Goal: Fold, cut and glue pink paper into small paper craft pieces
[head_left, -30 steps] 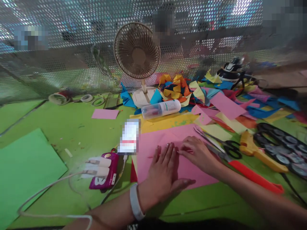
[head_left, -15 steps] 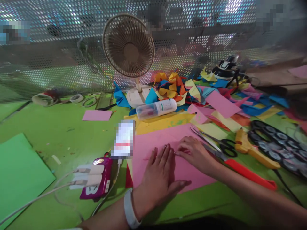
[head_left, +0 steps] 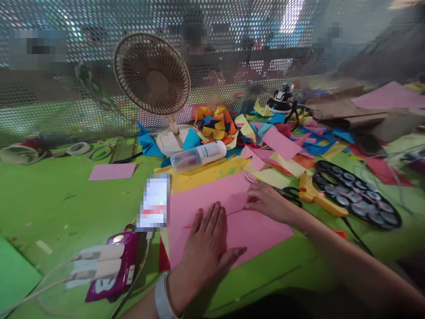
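Note:
My left hand (head_left: 207, 241) lies flat on a large pink paper sheet (head_left: 262, 241), its fingers stretched out. Beneath it runs a thin pink strip (head_left: 235, 212), probably paper, with a bit showing left of my fingers. To the right, my right hand (head_left: 265, 201) is closed, thumb and fingertips pinching the strip's right end just above the sheet. Black-handled scissors (head_left: 291, 196) lie partly hidden behind my right hand. A red handle (head_left: 340, 233) shows beside my right forearm, which hides most of that tool.
A phone (head_left: 154, 201) and a purple power block (head_left: 114, 270) with cables lie left. Behind are a clear bottle (head_left: 199, 156), a fan (head_left: 152, 75) and heaped coloured paper (head_left: 279, 141). A yellow glue gun (head_left: 320, 195) and a black tray of round cups (head_left: 357, 192) lie right.
The view has turned right, so things appear farther left. My right hand has drawn a little away from my left, and more of the strip shows between them. My left hand stays flat.

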A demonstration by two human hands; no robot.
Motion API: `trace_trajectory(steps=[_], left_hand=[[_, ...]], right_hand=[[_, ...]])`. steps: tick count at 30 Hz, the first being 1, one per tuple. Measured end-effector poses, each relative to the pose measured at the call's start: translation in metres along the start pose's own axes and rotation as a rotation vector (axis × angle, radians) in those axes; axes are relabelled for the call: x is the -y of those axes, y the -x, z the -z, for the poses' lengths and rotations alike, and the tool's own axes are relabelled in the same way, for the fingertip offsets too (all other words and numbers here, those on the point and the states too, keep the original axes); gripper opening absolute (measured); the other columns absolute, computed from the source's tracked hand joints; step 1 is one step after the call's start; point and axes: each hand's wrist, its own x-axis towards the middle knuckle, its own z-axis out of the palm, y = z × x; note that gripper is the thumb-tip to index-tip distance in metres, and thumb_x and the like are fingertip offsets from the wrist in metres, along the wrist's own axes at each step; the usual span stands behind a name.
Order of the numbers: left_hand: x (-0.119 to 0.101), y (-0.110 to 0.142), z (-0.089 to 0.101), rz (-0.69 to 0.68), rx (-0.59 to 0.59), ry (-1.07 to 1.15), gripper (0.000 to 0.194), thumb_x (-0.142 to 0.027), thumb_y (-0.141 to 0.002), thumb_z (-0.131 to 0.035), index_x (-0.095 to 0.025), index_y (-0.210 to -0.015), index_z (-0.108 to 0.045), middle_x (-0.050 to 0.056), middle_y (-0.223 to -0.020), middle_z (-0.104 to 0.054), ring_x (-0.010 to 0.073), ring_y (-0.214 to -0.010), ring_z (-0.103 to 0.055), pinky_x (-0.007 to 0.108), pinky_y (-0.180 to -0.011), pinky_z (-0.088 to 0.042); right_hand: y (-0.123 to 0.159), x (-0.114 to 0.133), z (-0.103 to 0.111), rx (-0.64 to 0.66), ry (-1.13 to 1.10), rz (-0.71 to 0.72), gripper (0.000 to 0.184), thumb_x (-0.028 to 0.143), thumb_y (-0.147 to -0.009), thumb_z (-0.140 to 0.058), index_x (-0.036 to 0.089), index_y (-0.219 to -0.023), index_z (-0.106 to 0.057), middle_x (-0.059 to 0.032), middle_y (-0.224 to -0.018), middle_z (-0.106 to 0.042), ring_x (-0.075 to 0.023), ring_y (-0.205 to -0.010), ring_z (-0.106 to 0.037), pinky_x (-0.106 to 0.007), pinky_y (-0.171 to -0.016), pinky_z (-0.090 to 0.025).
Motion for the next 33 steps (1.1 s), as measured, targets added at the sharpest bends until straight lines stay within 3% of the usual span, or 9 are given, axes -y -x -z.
trace_trajectory(steps=[5,8,10,13,16,19,24,33], left_hand=[[0.001,-0.001,-0.001,-0.006,-0.035,-0.053,0.084,-0.068,-0.084,-0.031,-0.005,-0.139,-0.03,0.019,-0.145,-0.029,0.0317,-0.136,-0.021,0.049,-0.109,-0.016],[0.001,0.001,-0.003,-0.017,-0.083,-0.061,0.084,-0.066,-0.085,-0.033,-0.003,-0.139,-0.028,0.019,-0.146,-0.028,0.0315,-0.136,-0.021,0.048,-0.11,-0.015],[0.002,0.003,-0.006,-0.029,-0.105,-0.061,0.082,-0.064,-0.085,-0.034,-0.003,-0.139,-0.029,0.019,-0.146,-0.028,0.0314,-0.136,-0.02,0.048,-0.111,-0.014],[0.003,0.004,-0.009,-0.033,-0.098,-0.067,0.079,-0.06,-0.086,-0.036,-0.002,-0.139,-0.029,0.02,-0.145,-0.029,0.0316,-0.137,-0.018,0.05,-0.11,-0.013],[0.005,0.004,-0.01,-0.04,-0.045,-0.07,0.079,-0.06,-0.086,-0.034,-0.003,-0.14,-0.026,0.02,-0.146,-0.027,0.0313,-0.137,-0.017,0.051,-0.11,-0.012],[0.007,0.004,-0.009,-0.064,-0.017,-0.069,0.081,-0.063,-0.085,-0.031,-0.002,-0.139,-0.029,0.02,-0.147,-0.025,0.0321,-0.137,-0.016,0.052,-0.11,-0.012],[0.007,0.004,-0.008,-0.046,-0.005,-0.051,0.086,-0.067,-0.084,-0.029,-0.001,-0.139,-0.027,0.021,-0.147,-0.023,0.0333,-0.137,-0.013,0.053,-0.11,-0.009],[0.003,0.006,-0.001,-0.002,0.083,0.066,0.087,-0.067,-0.084,-0.026,-0.004,-0.144,-0.016,0.018,-0.151,-0.011,0.0304,-0.139,-0.005,0.051,-0.112,-0.001]], right_hand=[[0.004,-0.005,0.02,0.002,0.048,-0.056,0.016,0.031,-0.08,-0.063,0.018,-0.07,-0.062,-0.0022,-0.074,-0.061,-0.0184,-0.076,-0.057,-0.03,-0.068,-0.041],[0.011,0.016,0.015,-0.276,0.096,-0.078,0.019,0.032,-0.087,-0.053,0.018,-0.081,-0.063,-0.0061,-0.087,-0.065,-0.0214,-0.087,-0.059,-0.036,-0.078,-0.044],[0.018,0.036,-0.002,-0.403,0.134,0.057,0.026,0.03,-0.093,-0.042,0.016,-0.102,-0.062,-0.0095,-0.108,-0.064,-0.0223,-0.106,-0.055,-0.039,-0.092,-0.04],[0.031,0.059,-0.033,-0.257,0.239,0.266,0.053,0.042,-0.092,-0.041,0.007,-0.132,-0.042,-0.0156,-0.136,-0.046,-0.0242,-0.126,-0.04,-0.04,-0.103,-0.035],[0.04,0.065,-0.052,-0.128,0.288,0.284,0.072,0.056,-0.089,-0.038,0.001,-0.137,-0.035,-0.0188,-0.143,-0.035,-0.0271,-0.133,-0.029,-0.042,-0.108,-0.029],[0.041,0.061,-0.053,-0.055,0.278,0.258,0.078,0.06,-0.088,-0.035,0.002,-0.139,-0.032,-0.0176,-0.144,-0.033,-0.0262,-0.135,-0.024,-0.041,-0.111,-0.025],[0.039,0.06,-0.048,-0.044,0.284,0.235,0.086,0.067,-0.084,-0.033,0.002,-0.14,-0.03,-0.0179,-0.145,-0.031,-0.0267,-0.136,-0.023,-0.041,-0.112,-0.025],[0.043,0.06,-0.054,-0.091,0.307,0.249,0.085,0.064,-0.084,-0.039,0.001,-0.139,-0.03,-0.0195,-0.143,-0.033,-0.0279,-0.134,-0.027,-0.044,-0.107,-0.034]])
